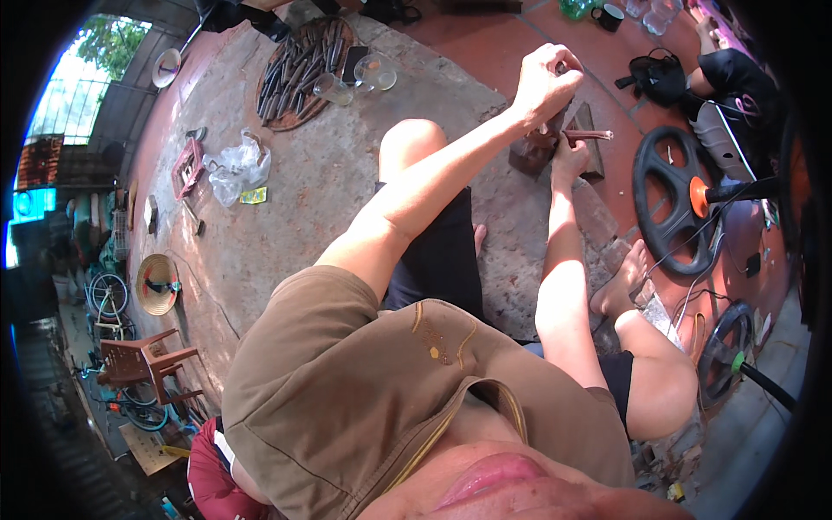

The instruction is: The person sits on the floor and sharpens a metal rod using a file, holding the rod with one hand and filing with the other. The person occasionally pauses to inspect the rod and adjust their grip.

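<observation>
Sunlit concrete floor (303, 199), red tiles (485, 43)

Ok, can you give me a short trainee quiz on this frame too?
1. True or false: the left hand lies flat on the ground with its fingers spread wide.
2. What does the right hand hold over the wooden block?
A. a brownish rod
B. a drinking glass
C. a plastic bag
3. What lies on the round tray at the far side of the concrete floor?

Key
1. False: it is raised above the block and clenched in a fist.
2. A.
3. A heap of dark rods.
</observation>
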